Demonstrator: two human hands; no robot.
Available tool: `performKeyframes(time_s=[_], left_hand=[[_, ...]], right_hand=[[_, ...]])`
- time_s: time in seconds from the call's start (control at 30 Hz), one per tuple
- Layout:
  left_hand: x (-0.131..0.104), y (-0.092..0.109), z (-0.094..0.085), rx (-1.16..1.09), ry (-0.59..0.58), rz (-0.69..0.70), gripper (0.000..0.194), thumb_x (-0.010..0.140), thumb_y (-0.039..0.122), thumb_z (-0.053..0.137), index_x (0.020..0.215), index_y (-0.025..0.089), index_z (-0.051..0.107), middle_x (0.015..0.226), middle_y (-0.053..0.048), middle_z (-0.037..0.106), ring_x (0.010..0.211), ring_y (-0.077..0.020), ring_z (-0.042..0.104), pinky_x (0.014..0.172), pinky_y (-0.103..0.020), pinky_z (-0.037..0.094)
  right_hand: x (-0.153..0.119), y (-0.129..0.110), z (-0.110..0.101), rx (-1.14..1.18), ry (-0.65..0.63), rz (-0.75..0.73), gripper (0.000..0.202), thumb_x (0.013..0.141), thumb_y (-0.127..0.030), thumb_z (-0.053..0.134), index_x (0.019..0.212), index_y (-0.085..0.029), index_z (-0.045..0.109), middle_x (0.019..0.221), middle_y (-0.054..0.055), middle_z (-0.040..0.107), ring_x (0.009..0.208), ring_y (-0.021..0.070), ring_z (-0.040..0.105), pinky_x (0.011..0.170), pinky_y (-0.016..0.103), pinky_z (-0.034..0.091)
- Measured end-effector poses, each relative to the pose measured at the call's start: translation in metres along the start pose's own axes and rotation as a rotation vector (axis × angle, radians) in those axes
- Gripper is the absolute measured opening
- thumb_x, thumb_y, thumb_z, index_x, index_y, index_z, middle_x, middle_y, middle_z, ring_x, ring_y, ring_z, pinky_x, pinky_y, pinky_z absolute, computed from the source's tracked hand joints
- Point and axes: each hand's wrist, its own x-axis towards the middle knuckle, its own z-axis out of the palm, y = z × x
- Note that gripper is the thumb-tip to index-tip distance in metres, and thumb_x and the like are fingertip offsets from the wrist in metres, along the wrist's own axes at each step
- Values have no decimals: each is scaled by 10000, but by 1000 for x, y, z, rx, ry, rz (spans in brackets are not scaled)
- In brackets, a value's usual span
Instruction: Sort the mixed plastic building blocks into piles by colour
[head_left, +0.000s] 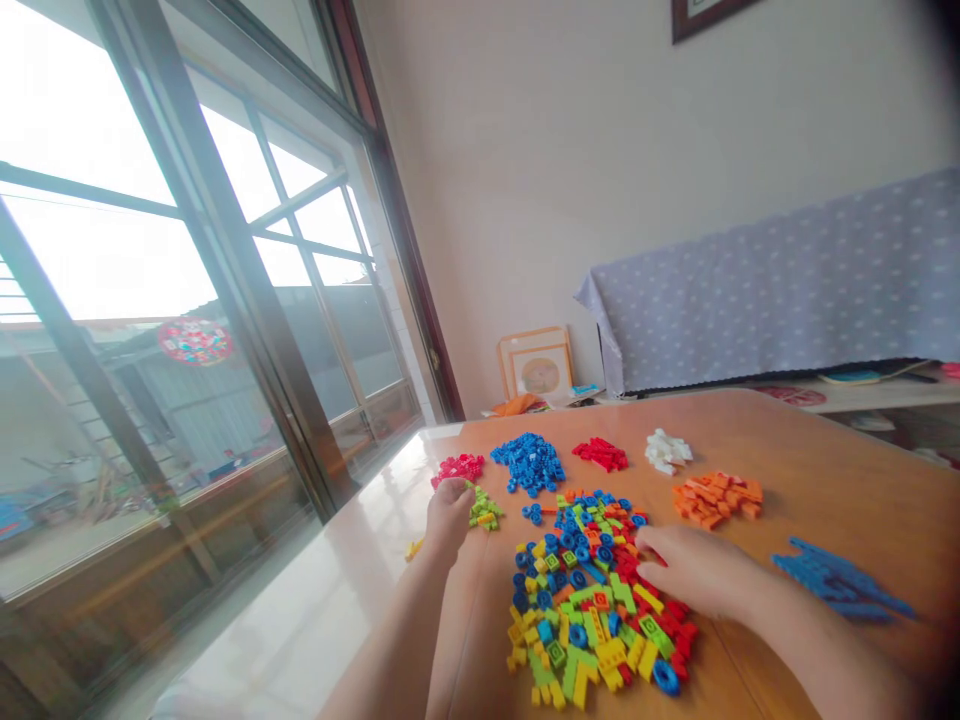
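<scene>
My left hand [450,515] is at the left of the table, against a small pile of lime-green bricks [484,508] and just in front of a pink pile [459,467]. Its fingers are curled together; whatever may be in them is hidden. My right hand [694,570] reaches in at the right edge of a big mixed heap of toy building bricks [592,610], coloured yellow, green, blue, red and orange. Thumb and forefinger there are apart, close to some red bricks, with no brick visible between them. A yellow brick [414,549] lies beside my left wrist.
Sorted piles stand farther back: blue pieces [528,463], red bricks [600,454], white bricks [667,451] and orange bricks [718,499]. Long blue pieces [836,580] lie at right, near my right forearm. The wooden table [375,570] stands beside a large window [300,250].
</scene>
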Motion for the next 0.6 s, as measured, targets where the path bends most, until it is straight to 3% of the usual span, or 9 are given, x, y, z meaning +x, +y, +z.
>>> performKeyframes(time_s=[0.13, 0.33, 0.6], left_hand=[[10, -11, -12, 272, 12, 29, 258, 826, 279, 635, 1051, 166, 687, 944, -72, 699, 873, -186, 644, 777, -290, 482], [10, -19, -12, 640, -10, 37, 244, 825, 246, 653, 1049, 251, 748, 1032, -86, 706, 1001, -268, 627, 874, -399, 459], [4, -9, -11, 855, -36, 90, 324, 861, 231, 593, 1169, 262, 688, 1103, -83, 698, 1053, -284, 596, 867, -396, 448]], right_hand=[[2, 3, 3, 30, 0, 1, 162, 832, -387, 573, 851, -248, 656, 826, 53, 700, 799, 248, 659, 620, 282, 309], [4, 6, 7, 62, -7, 1, 151, 824, -362, 571, 843, -243, 661, 802, 56, 697, 794, 251, 659, 646, 289, 340], [4, 7, 6, 50, -11, -2, 174, 819, -384, 576, 863, -243, 668, 837, 66, 709, 803, 253, 662, 639, 291, 341]])
